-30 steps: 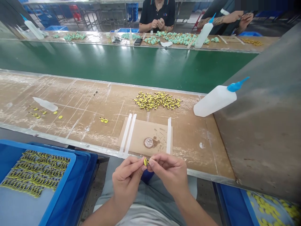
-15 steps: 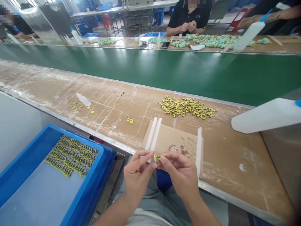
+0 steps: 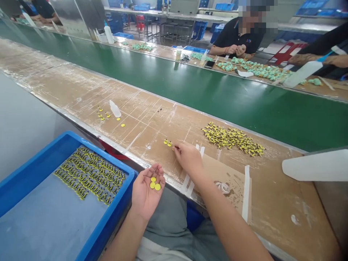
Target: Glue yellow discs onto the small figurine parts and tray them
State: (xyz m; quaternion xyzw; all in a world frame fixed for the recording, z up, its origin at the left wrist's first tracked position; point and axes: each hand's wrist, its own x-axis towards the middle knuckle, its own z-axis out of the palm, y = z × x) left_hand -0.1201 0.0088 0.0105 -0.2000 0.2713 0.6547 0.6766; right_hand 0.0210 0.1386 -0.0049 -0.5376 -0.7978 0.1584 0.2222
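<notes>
My left hand (image 3: 148, 192) is palm up with its fingers cupped. Three small yellow discs (image 3: 152, 185) lie in its palm. My right hand (image 3: 187, 156) reaches to the tabletop, its fingers pinched on a small yellow-and-black piece (image 3: 173, 148), mostly hidden by the fingertips. Just left of those fingertips stand two similar pieces (image 3: 167, 143), dark figures on yellow discs. A heap of small yellow-and-black parts (image 3: 232, 139) lies further back on the right. Below my right forearm, a cardboard sheet (image 3: 214, 166) taped to the table bears a clear wet blob (image 3: 223, 187).
At left, a blue tray (image 3: 130, 181) holds rows of yellow-and-black pieces (image 3: 92, 174). A small white bottle (image 3: 115, 108) lies near scattered discs (image 3: 123, 125). A large white bottle (image 3: 315, 165) lies at right. Beyond the green belt (image 3: 190, 90), a person (image 3: 236, 40) works at mint-green parts (image 3: 266, 69).
My hands have parted. The left has turned palm up, showing the discs; the right has carried the piece forward beside the two on the table. The view has swung left.
</notes>
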